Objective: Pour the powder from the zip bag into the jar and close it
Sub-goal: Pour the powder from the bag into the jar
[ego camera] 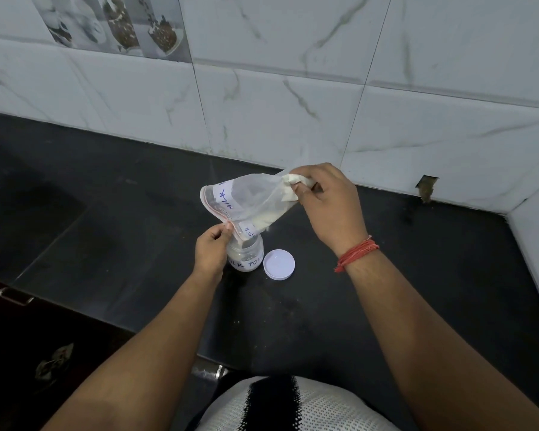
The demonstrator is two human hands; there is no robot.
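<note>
Over the dark desk (pixel 106 213) I've got the zip bag (pixel 249 197) tipped mouth-down above the open jar (pixel 246 255), and powder (pixel 259 219) is sliding into it. My left hand (pixel 212 248) has its grip pinched tight on the red zip edge right at the jar's rim; my right hand (pixel 327 202) has its grip bunched on the raised bottom corner. That bag is thin, limp plastic, light and likely slippery, so I judge the corners and zip strip are the only sound places to hold. Clumps cling inside the folds and probably need a shake. The jar looks light and could tip if nudged. The white lid (pixel 279 264) lies just beside it, waiting.
</note>
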